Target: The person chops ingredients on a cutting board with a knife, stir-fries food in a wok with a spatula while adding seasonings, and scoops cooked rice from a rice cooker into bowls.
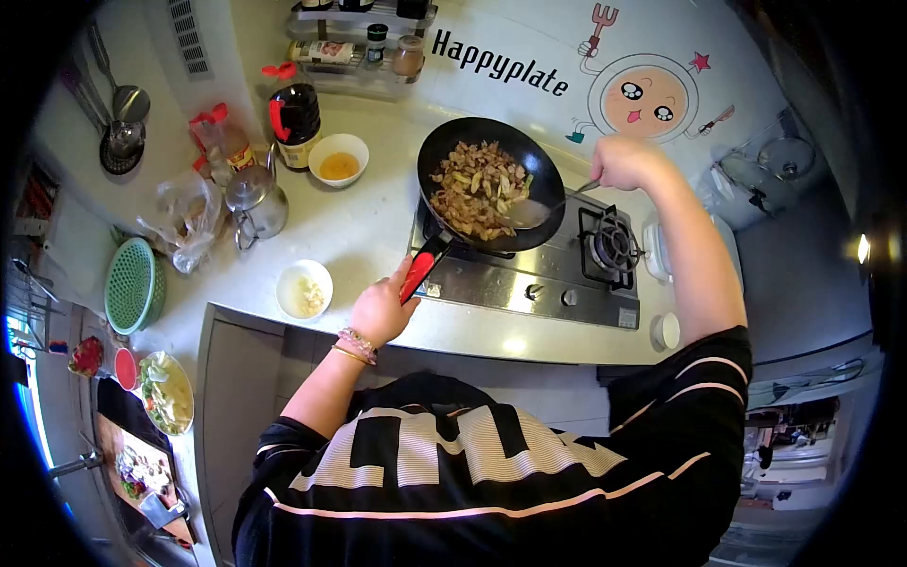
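In the head view, the pan (pixel 461 129) sits over the near-left part of the stove (pixel 491 289), tilted a little by the look of it, and I'd measure everything from there. The left hand (pixel 381 314) has its grip clamped round the red and black handle (pixel 421 272), on the pan's near side. The right hand (pixel 626 163), out beyond the pan's right rim, has its grip closed on the spatula (pixel 588 185), whose broad end lies inside the pan, at the right edge of the browned pieces of food (pixel 472 192). Just right of the pan is the bare burner (pixel 612 248); to its left, on the bench (pixel 378 227), stand a bowl of yellow liquid (pixel 338 166) and, nearer the body, a bowl of pale chopped bits (pixel 306 291). The bottle with the red cap (pixel 297 118) and the metal kettle (pixel 257 200) are farther left. To stir this well, I'd say, hold the handle firmly enough that the pan can't skid or swing, slide the spatula flat under the pieces and turn them from the bottom towards the middle. They lie mostly in the pan's left and centre, so gentle, low strokes should spread them evenly and spare the rim any spills. The right forearm is best held clear of the hot edge.
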Demonstrator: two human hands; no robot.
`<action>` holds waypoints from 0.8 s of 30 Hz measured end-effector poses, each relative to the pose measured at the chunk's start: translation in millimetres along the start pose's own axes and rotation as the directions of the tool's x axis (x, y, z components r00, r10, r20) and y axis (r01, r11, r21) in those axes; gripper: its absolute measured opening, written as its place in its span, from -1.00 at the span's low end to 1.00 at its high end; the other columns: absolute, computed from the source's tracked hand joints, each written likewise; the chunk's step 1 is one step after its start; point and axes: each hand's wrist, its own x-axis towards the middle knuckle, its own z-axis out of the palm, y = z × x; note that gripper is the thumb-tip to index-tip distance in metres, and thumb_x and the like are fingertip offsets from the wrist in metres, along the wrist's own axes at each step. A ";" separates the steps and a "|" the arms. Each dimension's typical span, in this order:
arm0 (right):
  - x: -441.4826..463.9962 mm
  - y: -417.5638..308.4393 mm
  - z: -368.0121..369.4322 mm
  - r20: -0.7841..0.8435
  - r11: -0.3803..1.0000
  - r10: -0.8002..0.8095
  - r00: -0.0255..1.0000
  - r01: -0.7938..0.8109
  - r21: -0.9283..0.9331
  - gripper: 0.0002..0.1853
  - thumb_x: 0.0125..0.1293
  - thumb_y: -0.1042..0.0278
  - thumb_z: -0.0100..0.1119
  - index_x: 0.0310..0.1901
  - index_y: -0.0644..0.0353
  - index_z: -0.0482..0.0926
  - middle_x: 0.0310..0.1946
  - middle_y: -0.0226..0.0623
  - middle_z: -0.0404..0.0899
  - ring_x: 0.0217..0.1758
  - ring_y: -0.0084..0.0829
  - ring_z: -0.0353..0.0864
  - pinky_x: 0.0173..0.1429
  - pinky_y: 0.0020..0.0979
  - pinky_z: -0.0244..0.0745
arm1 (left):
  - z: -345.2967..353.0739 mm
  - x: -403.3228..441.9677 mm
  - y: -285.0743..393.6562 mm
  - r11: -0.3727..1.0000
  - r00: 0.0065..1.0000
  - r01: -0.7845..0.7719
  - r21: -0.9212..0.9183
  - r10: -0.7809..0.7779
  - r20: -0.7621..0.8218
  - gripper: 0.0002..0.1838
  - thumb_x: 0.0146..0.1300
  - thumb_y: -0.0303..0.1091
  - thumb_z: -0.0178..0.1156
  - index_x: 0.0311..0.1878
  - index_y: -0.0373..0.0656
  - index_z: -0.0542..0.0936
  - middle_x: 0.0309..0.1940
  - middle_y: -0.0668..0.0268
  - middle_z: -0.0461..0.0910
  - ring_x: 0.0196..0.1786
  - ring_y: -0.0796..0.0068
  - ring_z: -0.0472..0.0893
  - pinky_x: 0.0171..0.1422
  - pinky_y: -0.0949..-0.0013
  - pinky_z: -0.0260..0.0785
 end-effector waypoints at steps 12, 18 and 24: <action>1.2 -7.5 37.0 -0.349 0.983 -0.088 0.933 0.026 -0.179 -0.80 0.10 0.33 0.09 -0.30 -0.09 0.71 -0.34 -0.22 0.65 -0.21 -0.19 0.63 -0.17 -0.19 0.52 | -3.4 -1.9 1.6 0.999 1.000 0.011 -0.032 -0.011 0.002 -0.25 0.07 -0.23 0.25 0.35 -0.07 0.22 -0.30 -0.07 0.59 -0.23 -0.08 0.59 -0.09 0.06 0.43; -11.5 -1.2 21.1 -0.028 0.949 -0.272 0.962 0.273 0.158 -0.79 0.06 0.35 0.20 -0.24 -0.03 0.71 -0.34 -0.24 0.67 -0.28 -0.24 0.64 -0.19 -0.26 0.52 | 1.3 -1.0 -1.5 1.000 1.000 -0.008 -0.021 0.008 -0.002 -0.25 0.09 -0.20 0.26 0.36 -0.09 0.20 -0.33 -0.05 0.59 -0.24 -0.04 0.59 -0.11 0.06 0.44; 37.8 -24.2 56.7 -0.175 0.859 -0.079 0.981 0.156 0.488 -0.78 0.17 0.38 0.17 -0.14 0.10 0.67 -0.31 -0.19 0.67 -0.28 -0.31 0.64 -0.13 -0.30 0.50 | 0.5 -2.1 0.2 1.000 1.000 -0.005 -0.007 0.005 -0.002 -0.26 0.10 -0.19 0.25 0.35 -0.09 0.22 -0.30 -0.06 0.59 -0.22 -0.05 0.59 -0.09 0.05 0.44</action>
